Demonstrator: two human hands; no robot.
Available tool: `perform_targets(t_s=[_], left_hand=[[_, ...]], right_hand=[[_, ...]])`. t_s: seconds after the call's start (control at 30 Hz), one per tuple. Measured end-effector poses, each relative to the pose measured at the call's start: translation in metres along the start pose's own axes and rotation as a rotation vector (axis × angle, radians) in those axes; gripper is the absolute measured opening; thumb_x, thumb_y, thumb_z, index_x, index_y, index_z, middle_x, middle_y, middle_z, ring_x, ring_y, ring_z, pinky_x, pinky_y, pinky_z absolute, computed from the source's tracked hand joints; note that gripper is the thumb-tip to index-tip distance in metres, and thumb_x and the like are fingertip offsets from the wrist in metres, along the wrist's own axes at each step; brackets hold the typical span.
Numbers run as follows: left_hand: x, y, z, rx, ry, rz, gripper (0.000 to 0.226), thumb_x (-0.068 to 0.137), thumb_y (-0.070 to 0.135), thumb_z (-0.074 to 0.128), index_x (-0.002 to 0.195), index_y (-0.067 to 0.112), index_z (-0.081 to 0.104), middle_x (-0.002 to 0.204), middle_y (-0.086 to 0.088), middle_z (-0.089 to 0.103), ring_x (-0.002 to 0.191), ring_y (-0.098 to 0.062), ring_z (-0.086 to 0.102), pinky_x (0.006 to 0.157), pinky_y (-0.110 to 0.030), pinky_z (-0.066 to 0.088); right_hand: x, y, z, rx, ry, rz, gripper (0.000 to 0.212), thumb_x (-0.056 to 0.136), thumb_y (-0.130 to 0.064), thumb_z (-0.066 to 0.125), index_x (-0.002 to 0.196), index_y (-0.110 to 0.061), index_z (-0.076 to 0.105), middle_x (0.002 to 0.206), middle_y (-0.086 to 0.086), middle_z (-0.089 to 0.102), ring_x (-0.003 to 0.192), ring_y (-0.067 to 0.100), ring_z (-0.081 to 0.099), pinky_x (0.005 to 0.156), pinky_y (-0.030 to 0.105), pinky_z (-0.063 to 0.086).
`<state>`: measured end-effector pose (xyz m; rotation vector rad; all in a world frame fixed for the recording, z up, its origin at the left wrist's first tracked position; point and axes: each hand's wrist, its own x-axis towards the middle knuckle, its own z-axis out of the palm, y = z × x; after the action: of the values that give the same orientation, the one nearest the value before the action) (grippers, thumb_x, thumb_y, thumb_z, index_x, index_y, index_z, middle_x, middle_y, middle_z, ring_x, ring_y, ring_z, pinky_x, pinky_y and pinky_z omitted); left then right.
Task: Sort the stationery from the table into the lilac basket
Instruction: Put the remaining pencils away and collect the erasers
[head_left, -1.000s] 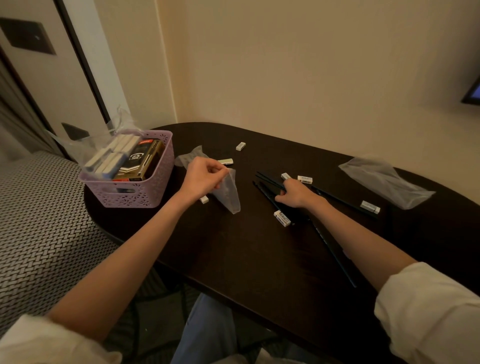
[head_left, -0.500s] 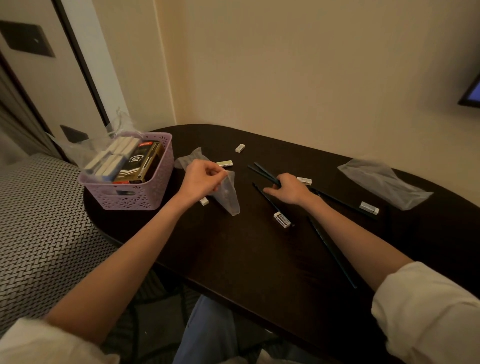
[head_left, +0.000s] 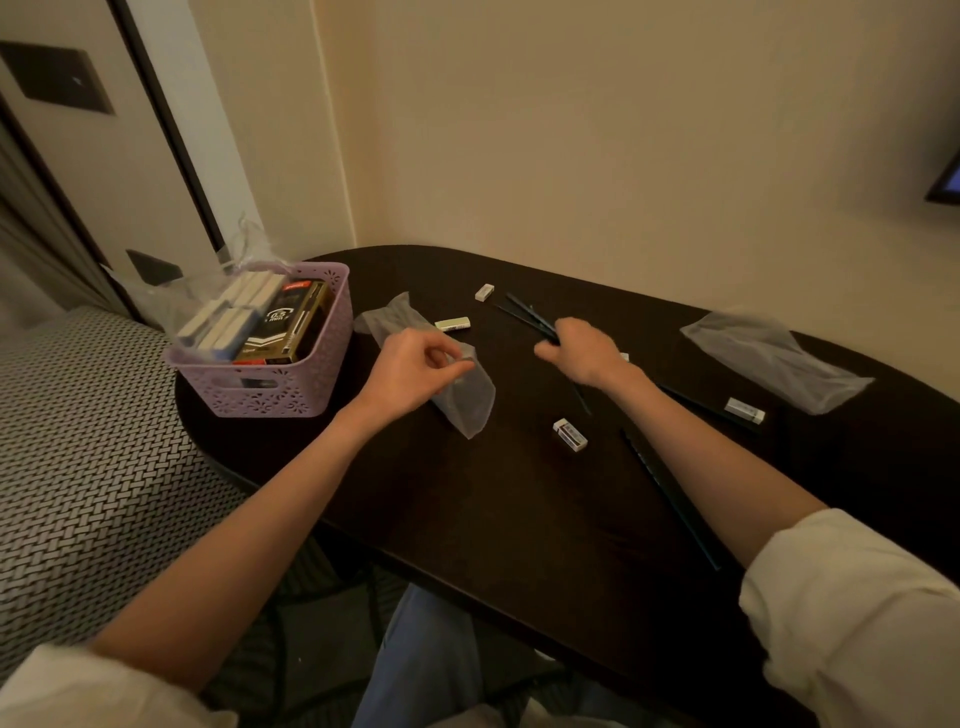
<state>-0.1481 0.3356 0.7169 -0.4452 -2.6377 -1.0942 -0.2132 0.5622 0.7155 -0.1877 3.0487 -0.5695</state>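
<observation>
The right hand (head_left: 584, 353) is curled round a bundle of thin dark pencils (head_left: 530, 319), whose tips stick out beyond its knuckles, pointing away and leftward toward the wall. Their long axis runs diagonally, from far-left to near-right under the palm. The left hand (head_left: 415, 371) pinches the open mouth of a small clear plastic pouch (head_left: 465, 402) between thumb and fingertips, the pouch hanging down toward the dark oval table (head_left: 519, 519). That mouth sits just left of the right hand, so the pencils lie nearer the right hand and would need swinging leftward to be fed in, I reckon.

The lilac perforated plastic basket (head_left: 270, 389), already holding boxes, stands well to the left of the left hand at the table's edge.

Loose white erasers lie about: one small eraser (head_left: 570, 434) near the right wrist, another eraser (head_left: 484, 292) beyond both hands.

Compared with half a second ago, the right hand has lifted the pencils off the table and gathered them, where before its fingers lay flat over them; the left hand's hold on the pouch is unchanged.
</observation>
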Motion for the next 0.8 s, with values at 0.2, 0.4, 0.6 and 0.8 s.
perform_targets(t_s=[0.2, 0.4, 0.6, 0.8], left_hand=[[-0.010, -0.005, 0.006, 0.100, -0.013, 0.006, 0.027, 0.084, 0.022, 0.073, 0.109, 0.017, 0.065, 0.078, 0.012, 0.060, 0.068, 0.003, 0.057, 0.057, -0.008, 0.042], [-0.016, -0.009, 0.013, 0.041, 0.019, -0.073, 0.024, 0.083, 0.016, 0.072, 0.105, 0.018, 0.061, 0.084, 0.013, 0.057, 0.075, 0.001, 0.058, 0.059, -0.009, 0.042], [-0.024, -0.011, 0.021, 0.008, 0.103, -0.072, 0.025, 0.083, 0.010, 0.071, 0.106, 0.013, 0.062, 0.092, 0.005, 0.061, 0.078, -0.001, 0.058, 0.065, -0.011, 0.046], [-0.029, -0.011, 0.023, -0.008, 0.174, -0.088, 0.020, 0.085, 0.015, 0.070, 0.103, 0.012, 0.065, 0.092, 0.004, 0.063, 0.080, -0.003, 0.060, 0.067, -0.010, 0.046]], right_hand=[[-0.032, -0.017, -0.012, 0.349, -0.039, -0.091, 0.029, 0.099, -0.022, 0.043, 0.072, -0.013, 0.043, 0.061, 0.003, 0.045, 0.052, 0.016, 0.046, 0.053, 0.029, 0.036], [-0.081, -0.014, -0.005, 0.900, -0.458, 0.015, 0.025, 0.103, -0.029, 0.039, 0.086, -0.011, 0.044, 0.061, 0.000, 0.046, 0.052, 0.014, 0.057, 0.048, 0.022, 0.049], [-0.115, -0.010, 0.009, 0.967, -0.865, 0.069, 0.023, 0.101, -0.030, 0.043, 0.084, -0.015, 0.048, 0.060, -0.004, 0.035, 0.042, 0.005, 0.030, 0.036, 0.016, 0.026], [-0.118, -0.019, 0.027, 0.893, -0.834, 0.168, 0.026, 0.102, -0.031, 0.042, 0.082, -0.014, 0.045, 0.059, -0.005, 0.036, 0.041, 0.006, 0.030, 0.035, 0.015, 0.026]])
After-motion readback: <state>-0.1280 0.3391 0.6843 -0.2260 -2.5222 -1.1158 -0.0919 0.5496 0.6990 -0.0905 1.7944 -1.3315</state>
